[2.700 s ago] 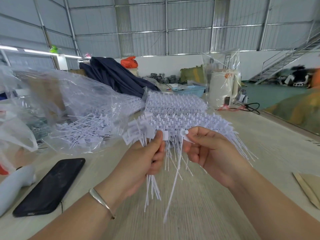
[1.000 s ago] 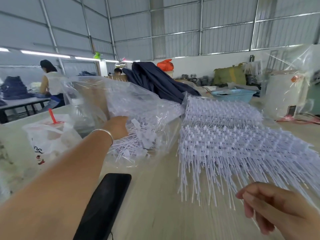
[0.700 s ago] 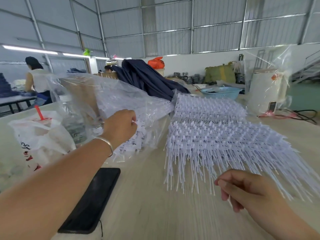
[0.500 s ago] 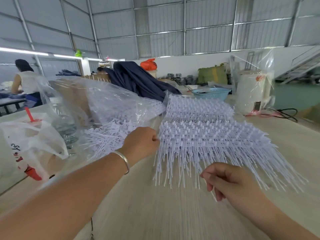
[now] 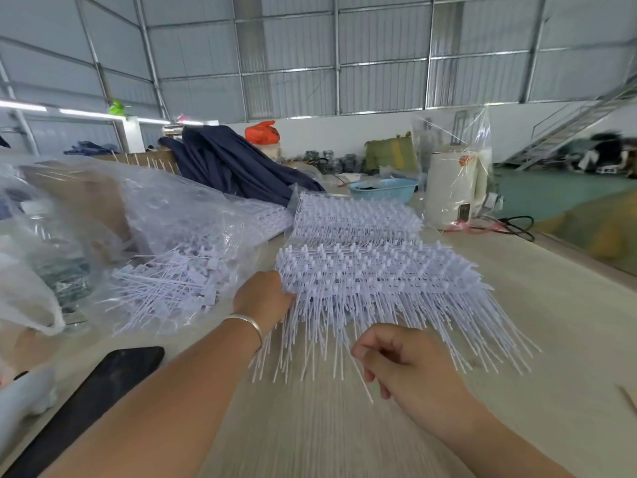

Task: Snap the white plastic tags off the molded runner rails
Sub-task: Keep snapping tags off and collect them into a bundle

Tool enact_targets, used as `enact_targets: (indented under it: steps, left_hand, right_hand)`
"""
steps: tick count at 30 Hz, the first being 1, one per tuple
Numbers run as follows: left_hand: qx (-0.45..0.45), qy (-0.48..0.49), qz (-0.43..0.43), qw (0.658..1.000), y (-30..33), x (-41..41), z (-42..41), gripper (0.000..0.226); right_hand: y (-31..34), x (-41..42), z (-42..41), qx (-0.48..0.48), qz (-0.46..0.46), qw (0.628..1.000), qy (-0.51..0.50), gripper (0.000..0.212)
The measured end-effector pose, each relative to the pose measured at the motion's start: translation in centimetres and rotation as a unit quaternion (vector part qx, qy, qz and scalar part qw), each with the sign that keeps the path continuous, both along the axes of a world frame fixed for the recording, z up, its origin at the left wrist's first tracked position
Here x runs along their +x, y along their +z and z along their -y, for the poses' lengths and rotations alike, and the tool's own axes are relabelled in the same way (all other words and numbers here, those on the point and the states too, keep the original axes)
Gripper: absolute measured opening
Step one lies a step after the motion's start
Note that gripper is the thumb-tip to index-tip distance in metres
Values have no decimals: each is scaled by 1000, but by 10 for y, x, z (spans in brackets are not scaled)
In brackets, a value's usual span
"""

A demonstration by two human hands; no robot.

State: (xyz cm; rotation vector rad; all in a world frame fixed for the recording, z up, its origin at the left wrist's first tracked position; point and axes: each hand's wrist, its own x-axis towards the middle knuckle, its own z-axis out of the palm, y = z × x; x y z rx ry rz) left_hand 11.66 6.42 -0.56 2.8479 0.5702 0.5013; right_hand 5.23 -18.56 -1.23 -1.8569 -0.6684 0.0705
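A thick stack of white runner rails lies mid-table, its thin tag tails fanning toward me. A second stack sits just behind it. My left hand, with a silver bangle on the wrist, grips the near stack's left end, fingertips buried among the tags. My right hand hovers over the tail ends with fingers loosely curled and holds nothing; one loose strand lies by its fingertips. Snapped-off tags are heaped inside a clear plastic bag on the left.
A black phone lies at the near left of the wooden table. A white bag stands at the far left. Dark cloth, a blue basket, a bagged white container and a black cable sit behind.
My left hand dropped its bundle of tags into the clear bag, then swung right to the near stack's left end. My right hand let go of its tag and stayed low over the tails.
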Motion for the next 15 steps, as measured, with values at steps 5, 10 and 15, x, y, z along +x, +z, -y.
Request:
enact_targets:
  steps: [5, 10, 15]
  left_hand:
    - [-139, 14, 52, 989, 9, 2, -14, 41]
    - [-185, 35, 45, 981, 14, 1, -23, 40]
    - [-210, 30, 68, 975, 15, 3, -24, 29]
  right_hand:
    - [0, 1, -1, -3, -6, 1000, 4, 28]
    - [0, 1, -3, -11, -4, 1000, 10, 28]
    - [1, 1, -1, -5, -4, 1000, 11, 24]
